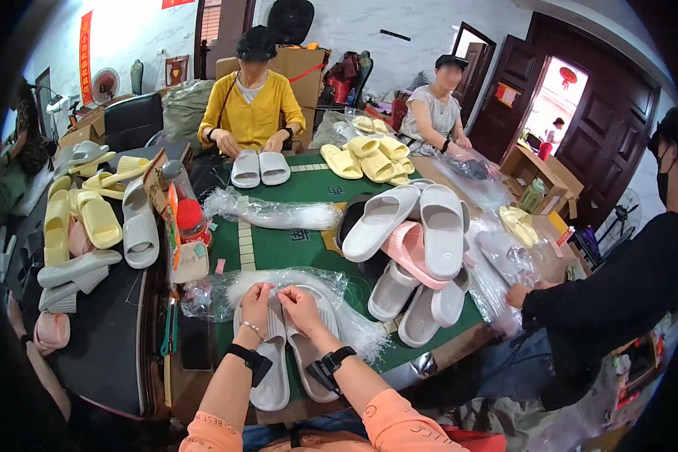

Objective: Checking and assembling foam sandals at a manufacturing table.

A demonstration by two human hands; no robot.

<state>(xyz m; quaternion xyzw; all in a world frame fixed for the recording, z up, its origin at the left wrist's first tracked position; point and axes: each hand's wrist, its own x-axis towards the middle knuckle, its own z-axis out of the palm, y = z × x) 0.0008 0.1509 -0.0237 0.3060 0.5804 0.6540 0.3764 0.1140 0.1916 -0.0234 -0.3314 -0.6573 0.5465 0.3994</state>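
Observation:
A pair of light grey slide sandals [271, 377] lies side by side on the green table in front of me, toes toward me. Above their far ends, my left hand [255, 310] and my right hand [300, 309] meet with fingers pinched together. Whatever is between the fingertips is too small to make out. Just behind them a bundle of thin clear plastic strands [354, 328] rests partly in a clear bag. To the right rises a heap of slides, with a grey slide [442, 233] on top and a pink slide [404, 252] below it.
A second strand bundle [279, 213] lies farther back. Yellow slides [377, 160] are piled at the far side. At left stand a red-lidded jar [191, 226] and a black surface [90, 331] bearing more slides. Co-workers sit across the table; a dark sleeve [603, 279] reaches in at right.

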